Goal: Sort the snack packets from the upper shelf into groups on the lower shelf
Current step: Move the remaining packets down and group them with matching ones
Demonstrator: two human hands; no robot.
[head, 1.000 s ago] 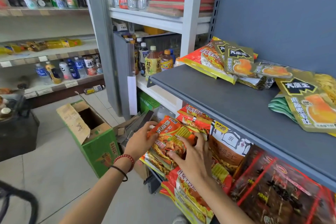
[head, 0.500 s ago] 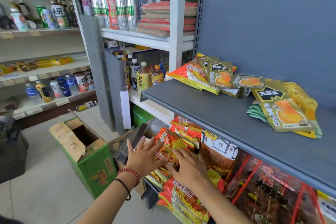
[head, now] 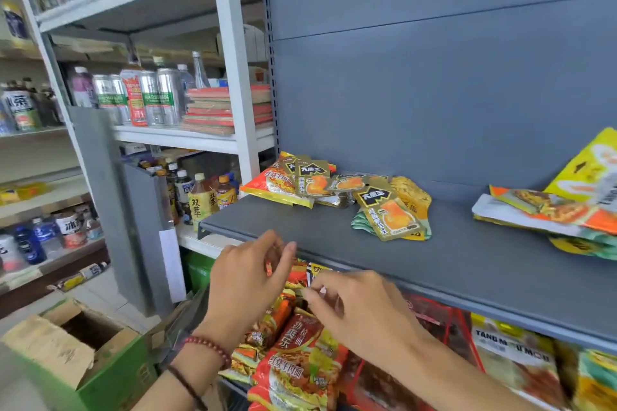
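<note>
Step in hand: grouping at the lower shelf, whose board is hidden under its stock; both hands work at the front of the noodle packets (head: 297, 364) stacked there, just below the lip of the upper shelf (head: 334, 243). Left hand (head: 247, 280) hovers over the top of that stack, seen from the back, fingers loosely curled; cannot tell whether it pinches anything. Right hand (head: 364, 310) has its fingers curled down at the top edge of a packet beside the stack; blur hides the contact, so a grip cannot be confirmed. Red packets (head: 437, 320) sit just to the right on the same level.

Judged progress: partway; unsorted stock lies on the upper shelf in two heaps, well apart: gold packets (head: 389, 215) overlapping an orange noodle packet (head: 275, 185) near the left end, and a mixed pile (head: 547, 213) at the right edge of view.

Next move, as judged: reach up for one packet from the nearer heap; the orange one matches the noodle group below; the gold packets overlap it, so lifting it calls for clearing or steadying them first.
</note>
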